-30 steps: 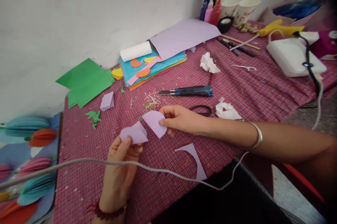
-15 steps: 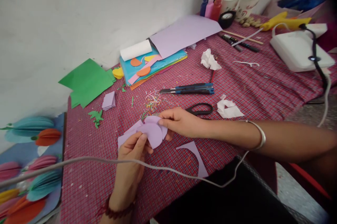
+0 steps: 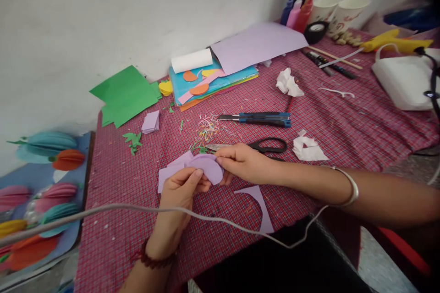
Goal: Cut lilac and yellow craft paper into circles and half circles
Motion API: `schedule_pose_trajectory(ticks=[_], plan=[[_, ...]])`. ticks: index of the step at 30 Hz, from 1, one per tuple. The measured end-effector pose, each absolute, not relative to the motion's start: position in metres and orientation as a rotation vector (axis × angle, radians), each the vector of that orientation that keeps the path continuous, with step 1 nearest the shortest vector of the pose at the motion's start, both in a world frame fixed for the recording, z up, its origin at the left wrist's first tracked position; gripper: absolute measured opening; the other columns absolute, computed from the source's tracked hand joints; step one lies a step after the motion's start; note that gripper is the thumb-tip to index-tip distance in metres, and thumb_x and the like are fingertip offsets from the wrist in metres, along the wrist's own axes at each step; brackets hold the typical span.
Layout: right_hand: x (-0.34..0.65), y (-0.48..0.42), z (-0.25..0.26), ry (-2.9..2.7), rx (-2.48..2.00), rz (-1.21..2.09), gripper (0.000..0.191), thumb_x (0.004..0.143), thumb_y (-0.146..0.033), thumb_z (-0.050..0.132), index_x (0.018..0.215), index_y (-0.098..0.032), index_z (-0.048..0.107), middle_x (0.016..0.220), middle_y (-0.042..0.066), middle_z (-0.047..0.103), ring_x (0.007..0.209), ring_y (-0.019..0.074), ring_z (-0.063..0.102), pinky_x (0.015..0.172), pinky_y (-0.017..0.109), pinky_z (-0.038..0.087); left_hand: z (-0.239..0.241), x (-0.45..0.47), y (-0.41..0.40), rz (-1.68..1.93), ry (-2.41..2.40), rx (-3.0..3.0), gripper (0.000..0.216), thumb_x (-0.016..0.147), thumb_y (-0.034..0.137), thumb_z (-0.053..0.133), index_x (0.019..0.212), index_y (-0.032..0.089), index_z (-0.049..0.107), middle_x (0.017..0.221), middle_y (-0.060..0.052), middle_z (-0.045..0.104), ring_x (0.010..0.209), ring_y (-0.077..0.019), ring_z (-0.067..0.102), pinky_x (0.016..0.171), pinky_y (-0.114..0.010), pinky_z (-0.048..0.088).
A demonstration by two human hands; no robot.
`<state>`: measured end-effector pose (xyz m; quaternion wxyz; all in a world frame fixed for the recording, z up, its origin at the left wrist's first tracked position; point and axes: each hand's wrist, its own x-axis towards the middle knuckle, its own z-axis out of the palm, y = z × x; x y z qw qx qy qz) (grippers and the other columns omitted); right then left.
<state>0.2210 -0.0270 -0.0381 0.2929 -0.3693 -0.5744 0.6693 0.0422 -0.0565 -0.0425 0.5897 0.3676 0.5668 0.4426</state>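
Observation:
Between my hands is a stack of rounded lilac paper pieces (image 3: 212, 171), its edges lined up into a curved shape. My left hand (image 3: 184, 187) pinches its lower left side, thumb on top. At the upper right edge, my right hand (image 3: 240, 162) closes thumb and fingers on the same pieces. Behind them, flat lilac paper (image 3: 167, 177) lies on the cloth. Black-handled scissors (image 3: 271, 145) lie just beyond my right hand, their blades partly showing. A curved lilac offcut (image 3: 258, 206) rests below my right wrist.
A utility knife (image 3: 263, 119) lies past the scissors near paper shreds (image 3: 207, 129). Green sheets (image 3: 127, 96), small lilac cards (image 3: 151, 122) and coloured paper packs (image 3: 220, 83) line the wall side. A grey cable (image 3: 137, 208) crosses in front. A yellow glue gun (image 3: 395, 43) stands at right.
The lilac pieces, fanned apart before, now sit closer together as one curved stack. Both hands keep hold of them. The camera view has shifted slightly.

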Motion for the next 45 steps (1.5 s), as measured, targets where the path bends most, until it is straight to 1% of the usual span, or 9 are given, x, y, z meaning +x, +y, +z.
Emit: schedule_pose_trajectory(ticks=[5,12,18,25,31,37,41,43,45], plan=[[0.222,-0.028,-0.039,-1.592,-0.976,1.727,0.024,0.092,-0.016,0.042,0.071,-0.014,0.054,0.061,-0.002,0.06,0.054,0.0082,0.063,0.055,0.02,0.053,-0.043,0.042,-0.059,0.991,1.326,0.913,0.016,0.066,0.026,0.073,0.06,0.013,0.067,0.055,-0.002,0.067,0.046,-0.0095,0.06,0.046,-0.017,0.051],[0.224,-0.03,-0.04,-1.571,-0.909,1.762,0.031,0.096,-0.034,0.04,0.074,-0.016,0.051,0.057,-0.001,0.058,0.053,0.01,0.062,0.052,0.02,0.052,-0.037,0.048,-0.062,0.982,1.326,0.928,0.018,0.069,0.024,0.068,0.056,0.014,0.06,0.049,-0.001,0.063,0.04,-0.0093,0.056,0.041,-0.018,0.046],[0.226,-0.027,-0.042,-1.433,-0.838,1.935,0.028,0.096,-0.038,0.044,0.082,-0.015,0.052,0.062,-0.001,0.063,0.053,0.0087,0.063,0.054,0.019,0.054,-0.037,0.049,-0.061,0.989,1.253,0.875,0.016,0.068,0.025,0.071,0.059,0.014,0.062,0.051,-0.001,0.063,0.042,-0.0087,0.055,0.042,-0.018,0.046],[0.223,-0.027,-0.039,-1.352,-0.863,2.034,0.02,0.097,-0.023,0.039,0.082,-0.015,0.051,0.06,-0.001,0.064,0.051,0.0088,0.064,0.055,0.02,0.054,-0.04,0.044,-0.061,1.013,1.131,0.771,0.018,0.065,0.02,0.074,0.081,0.015,0.069,0.064,0.0,0.063,0.051,-0.0063,0.055,0.046,-0.015,0.045],[0.224,-0.022,-0.038,-1.321,-1.084,1.695,0.018,0.09,-0.013,0.046,0.073,-0.018,0.046,0.052,-0.007,0.053,0.044,0.0056,0.057,0.044,0.013,0.046,-0.038,0.047,-0.063,0.932,1.141,0.899,0.026,0.062,0.014,0.068,0.086,0.017,0.061,0.061,0.004,0.057,0.044,-0.0051,0.044,0.036,-0.015,0.03],[0.235,-0.015,-0.035,-1.352,-1.1,1.576,0.015,0.089,-0.017,0.047,0.074,-0.019,0.047,0.057,-0.005,0.055,0.047,0.0085,0.059,0.045,0.018,0.047,-0.041,0.055,-0.076,0.566,1.225,1.327,0.025,0.064,0.007,0.06,0.087,0.018,0.06,0.059,0.005,0.053,0.052,-0.0092,0.049,0.048,-0.02,0.036],[0.234,-0.015,-0.038,-1.415,-1.064,1.618,0.013,0.087,-0.021,0.052,0.075,-0.02,0.046,0.058,-0.004,0.058,0.048,0.0091,0.058,0.045,0.019,0.046,-0.031,0.043,-0.072,0.755,1.416,1.569,0.017,0.071,0.019,0.065,0.088,0.02,0.065,0.057,0.004,0.053,0.049,-0.0105,0.047,0.048,-0.022,0.036],[0.232,-0.016,-0.04,-1.42,-1.054,1.634,0.013,0.086,-0.022,0.053,0.075,-0.02,0.046,0.059,-0.004,0.058,0.05,0.0095,0.058,0.046,0.02,0.047,-0.024,0.023,-0.061,0.879,1.544,1.783,0.005,0.072,0.021,0.065,0.077,0.021,0.067,0.063,0.001,0.059,0.056,-0.0128,0.051,0.055,-0.025,0.041],[0.232,-0.016,-0.042,-1.416,-1.043,1.647,0.013,0.086,-0.023,0.054,0.075,-0.02,0.047,0.06,-0.004,0.058,0.051,0.0094,0.059,0.048,0.02,0.049,-0.02,-0.003,-0.047,0.803,1.601,2.053,0.011,0.073,0.023,0.064,0.084,0.022,0.068,0.079,-0.003,0.066,0.071,-0.0182,0.059,0.068,-0.03,0.046]])
